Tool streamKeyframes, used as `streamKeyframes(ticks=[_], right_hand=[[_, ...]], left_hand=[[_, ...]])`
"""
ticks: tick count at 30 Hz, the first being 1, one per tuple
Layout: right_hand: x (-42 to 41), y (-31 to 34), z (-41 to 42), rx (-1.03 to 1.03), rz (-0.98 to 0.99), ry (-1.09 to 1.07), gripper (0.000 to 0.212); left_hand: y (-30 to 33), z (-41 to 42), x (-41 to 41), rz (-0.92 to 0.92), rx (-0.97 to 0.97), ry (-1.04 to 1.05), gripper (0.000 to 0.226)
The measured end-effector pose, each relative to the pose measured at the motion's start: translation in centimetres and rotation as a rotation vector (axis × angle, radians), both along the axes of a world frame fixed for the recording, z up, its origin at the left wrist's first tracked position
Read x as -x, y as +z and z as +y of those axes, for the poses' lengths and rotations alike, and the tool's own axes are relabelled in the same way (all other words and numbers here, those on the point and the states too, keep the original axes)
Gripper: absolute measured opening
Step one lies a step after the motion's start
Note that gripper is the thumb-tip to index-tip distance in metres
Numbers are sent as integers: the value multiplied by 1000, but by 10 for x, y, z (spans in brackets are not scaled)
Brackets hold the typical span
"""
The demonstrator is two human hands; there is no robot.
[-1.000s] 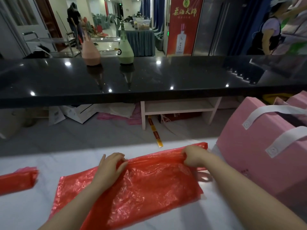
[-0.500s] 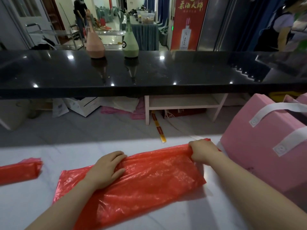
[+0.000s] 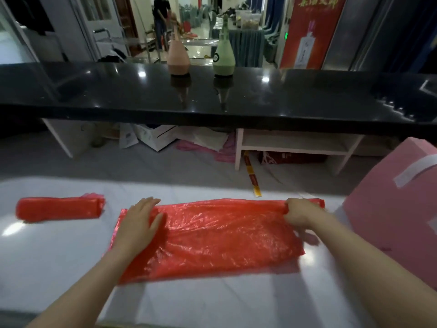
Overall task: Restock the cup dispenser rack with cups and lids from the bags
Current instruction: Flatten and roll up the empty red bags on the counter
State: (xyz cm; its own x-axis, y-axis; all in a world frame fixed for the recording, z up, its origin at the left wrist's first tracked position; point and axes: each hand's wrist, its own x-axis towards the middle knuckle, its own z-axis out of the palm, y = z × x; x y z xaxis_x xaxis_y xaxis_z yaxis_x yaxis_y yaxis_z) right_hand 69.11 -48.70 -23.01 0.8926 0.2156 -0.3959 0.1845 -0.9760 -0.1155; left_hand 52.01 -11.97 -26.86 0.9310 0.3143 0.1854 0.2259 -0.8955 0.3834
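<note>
Two red bags lie on the white table (image 3: 59, 252); a rolled red bag (image 3: 59, 207) at left of frame; at centre the left hand (image 3: 139, 223) presses flat on the spread red bag (image 3: 212, 235); the right hand (image 3: 300, 213) grips its far edge; a pink box (image 3: 397, 209) at right

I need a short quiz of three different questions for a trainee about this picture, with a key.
1. True or false: the left hand lies flat on the red plastic bag.
2. What does the right hand grip?
A. the bag's far edge
B. the pink box
C. a bottle
3. Which bottle stands further left on the black counter?

Key: 1 true; 2 A; 3 the pink bottle, left of the green bottle.
</note>
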Motion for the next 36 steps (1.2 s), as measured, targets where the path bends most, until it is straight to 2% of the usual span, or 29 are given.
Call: streamKeyframes(ticks=[2,5,9,12,15,16,19,22,24,26,29,31,34,36], right_hand=[[3,-3,11,31,6,2,13],[4,-8,22,62,14,36,23],[3,-10,19,-45,67,45,25],[1,-8,12,-109,57,48,27],[-4,-11,3,-243,32,-1,12],[-5,-11,1,-268,15,-8,13],[-10,-14,-5,-220,-38,18,24],[-14,-12,-6,-78,-81,52,20],[-16,-9,-6,-24,-44,22,19],[-20,-4,-9,-3,-45,17,27],[-24,-3,-15,50,-135,56,26],[-25,-5,-18,52,-196,54,21],[-23,-7,-20,56,-225,36,37],[-19,-4,-15,45,-225,22,40]], left_hand=[[1,11,15,-13,30,122,43],[-2,18,35,-23,51,300,47],[-16,23,47,62,97,326,53],[-21,23,40,9,213,354,55],[-12,33,18,-125,391,466,59],[-9,41,10,-137,431,523,62],[-4,63,-11,-48,473,628,65],[-10,72,-18,9,492,584,43],[-15,79,-17,-20,521,576,28],[-16,89,-13,-64,604,584,21],[-14,96,-6,-62,675,579,22],[-14,94,-3,-64,615,565,28],[-10,82,0,-84,526,519,38],[-7,69,-1,-92,479,443,47]])
